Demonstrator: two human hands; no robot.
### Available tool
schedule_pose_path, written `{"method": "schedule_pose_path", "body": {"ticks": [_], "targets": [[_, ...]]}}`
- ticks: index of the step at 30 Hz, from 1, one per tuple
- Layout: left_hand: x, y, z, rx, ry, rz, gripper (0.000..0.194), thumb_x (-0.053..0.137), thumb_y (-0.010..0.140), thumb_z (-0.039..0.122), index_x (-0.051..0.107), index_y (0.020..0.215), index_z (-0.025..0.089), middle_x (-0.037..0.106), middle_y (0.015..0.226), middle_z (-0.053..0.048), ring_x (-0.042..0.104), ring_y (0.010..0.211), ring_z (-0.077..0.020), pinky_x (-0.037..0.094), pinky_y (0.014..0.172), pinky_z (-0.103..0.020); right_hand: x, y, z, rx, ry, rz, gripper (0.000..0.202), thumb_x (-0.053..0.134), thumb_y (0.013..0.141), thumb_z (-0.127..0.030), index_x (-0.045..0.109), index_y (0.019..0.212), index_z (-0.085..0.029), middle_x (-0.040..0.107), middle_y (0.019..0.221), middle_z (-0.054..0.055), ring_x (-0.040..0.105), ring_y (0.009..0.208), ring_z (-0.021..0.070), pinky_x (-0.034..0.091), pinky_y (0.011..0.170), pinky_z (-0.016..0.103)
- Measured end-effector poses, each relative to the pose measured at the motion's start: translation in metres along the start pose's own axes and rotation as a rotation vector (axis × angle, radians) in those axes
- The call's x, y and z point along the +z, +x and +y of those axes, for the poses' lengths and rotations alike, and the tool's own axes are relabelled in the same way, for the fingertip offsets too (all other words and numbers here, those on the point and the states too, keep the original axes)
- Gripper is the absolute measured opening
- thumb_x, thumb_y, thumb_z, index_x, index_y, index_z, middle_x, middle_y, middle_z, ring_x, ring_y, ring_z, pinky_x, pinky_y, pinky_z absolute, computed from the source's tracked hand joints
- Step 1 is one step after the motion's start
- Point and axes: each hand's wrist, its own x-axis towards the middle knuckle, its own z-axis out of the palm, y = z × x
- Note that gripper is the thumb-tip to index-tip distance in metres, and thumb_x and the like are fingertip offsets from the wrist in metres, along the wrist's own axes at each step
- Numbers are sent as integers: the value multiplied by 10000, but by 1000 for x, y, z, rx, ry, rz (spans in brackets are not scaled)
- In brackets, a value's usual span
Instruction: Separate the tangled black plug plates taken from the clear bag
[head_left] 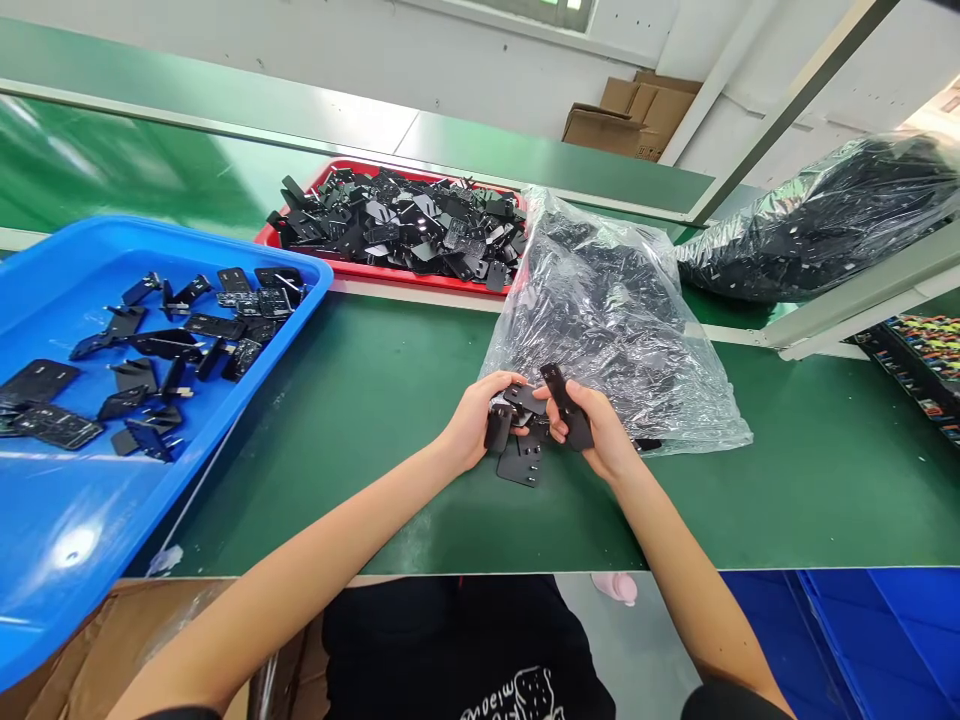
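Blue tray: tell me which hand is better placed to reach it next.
Left, probably: the left hand is nearer the blue tray, while the right hand is beside the plastic bag. Both hold black parts.

The surface (390,400) is viewed from head height, at close range, with the camera faced forward and down.

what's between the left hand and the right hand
In the head view, small black parts are clustered between the left hand and right hand.
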Motion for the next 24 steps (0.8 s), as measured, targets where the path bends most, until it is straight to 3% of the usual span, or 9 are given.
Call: {"method": "schedule_pose_path", "body": {"ticks": [24], "targets": [[-1,1,0,-6,4,-2,180,509,851,290,618,866,148,594,753,-33,566,622,-125,533,478,-220,1,0,1,-28,-205,-10,362,594,829,-487,714,858,-148,520,629,-12,439,499,82,354,474,231]]}}
